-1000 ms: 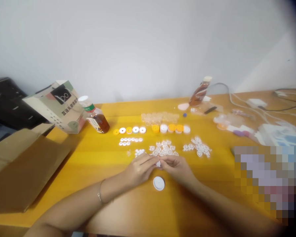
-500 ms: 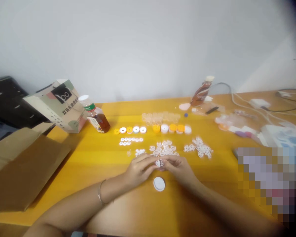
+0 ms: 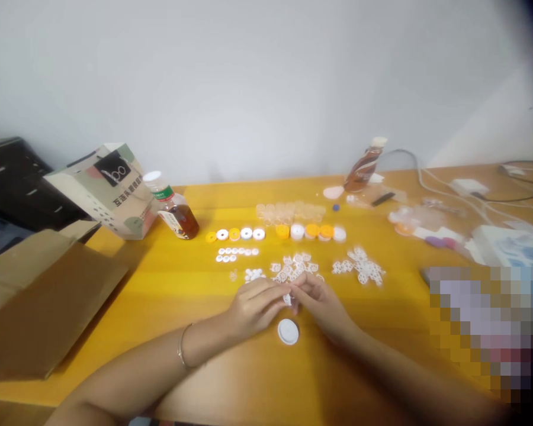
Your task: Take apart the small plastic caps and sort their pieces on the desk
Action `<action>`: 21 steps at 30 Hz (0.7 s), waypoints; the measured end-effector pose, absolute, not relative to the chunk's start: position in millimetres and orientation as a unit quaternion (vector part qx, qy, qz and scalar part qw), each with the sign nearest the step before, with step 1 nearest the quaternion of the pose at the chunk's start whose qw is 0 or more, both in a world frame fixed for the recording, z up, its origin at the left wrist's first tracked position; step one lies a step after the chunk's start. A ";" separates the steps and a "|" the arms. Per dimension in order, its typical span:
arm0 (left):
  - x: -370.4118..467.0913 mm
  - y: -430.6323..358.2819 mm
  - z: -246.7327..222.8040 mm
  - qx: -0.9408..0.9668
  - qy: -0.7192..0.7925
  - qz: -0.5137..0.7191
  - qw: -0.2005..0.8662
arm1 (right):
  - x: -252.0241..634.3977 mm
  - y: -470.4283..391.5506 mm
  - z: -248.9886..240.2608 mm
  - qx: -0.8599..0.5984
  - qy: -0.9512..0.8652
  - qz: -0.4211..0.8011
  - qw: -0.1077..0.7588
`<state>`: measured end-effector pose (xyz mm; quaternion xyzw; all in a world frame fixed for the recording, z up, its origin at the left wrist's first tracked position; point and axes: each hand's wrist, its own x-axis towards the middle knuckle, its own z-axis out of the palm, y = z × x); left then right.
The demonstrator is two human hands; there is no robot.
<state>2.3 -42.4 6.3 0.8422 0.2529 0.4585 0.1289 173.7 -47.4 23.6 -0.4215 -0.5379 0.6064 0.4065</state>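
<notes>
My left hand [image 3: 257, 305] and my right hand [image 3: 317, 302] meet over the middle of the table, fingertips together. Between them is a small white openwork plastic piece [image 3: 287, 299], mostly covered by fingers. Both hands are closed on it. Just below lies a round white lid [image 3: 288, 332], flat on the wood. Beyond my fingertips spreads a pile of similar white openwork pieces [image 3: 295, 266], with a second cluster [image 3: 359, 266] to its right. Small white beads [image 3: 253, 274] sit beside my left fingers, and short rows of small white discs [image 3: 235, 252] lie behind them.
Yellow and white round caps [image 3: 311, 231] form a row farther back, before clear cups [image 3: 291, 212]. A tea bottle [image 3: 177, 216] and paper bag [image 3: 111, 192] stand left, near an open cardboard box [image 3: 48, 302]. A cola bottle [image 3: 364, 168], cables and plastic bags occupy the right.
My fingers have closed further over the white openwork piece, so less of it shows. The right fingers have shifted slightly upward. Things on the table have stayed where they were.
</notes>
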 end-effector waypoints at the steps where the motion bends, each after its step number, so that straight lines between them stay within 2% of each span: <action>1: 2.3 -42.8 6.5 0.841 0.255 0.459 0.131 | 174.0 -47.8 23.2 -0.420 -0.546 0.600 0.407; 3: 1.8 -43.5 7.2 0.829 0.274 0.465 0.150 | 176.0 -48.4 21.6 -0.423 -0.578 0.562 0.414; 9: -1.2 -40.1 9.3 0.770 0.354 0.487 0.208 | 193.8 -33.7 18.0 -0.480 -0.670 0.337 0.454; 13: 1.3 -37.7 8.0 0.743 0.380 0.474 0.281 | 200.8 -17.4 16.5 -0.495 -0.712 0.235 0.438; 16: 3.7 -37.4 7.3 0.731 0.381 0.470 0.317 | 200.6 -10.9 10.6 -0.488 -0.744 0.176 0.422; 21: 4.3 -36.3 9.1 0.735 0.382 0.464 0.314 | 201.1 -6.6 1.9 -0.496 -0.762 0.128 0.396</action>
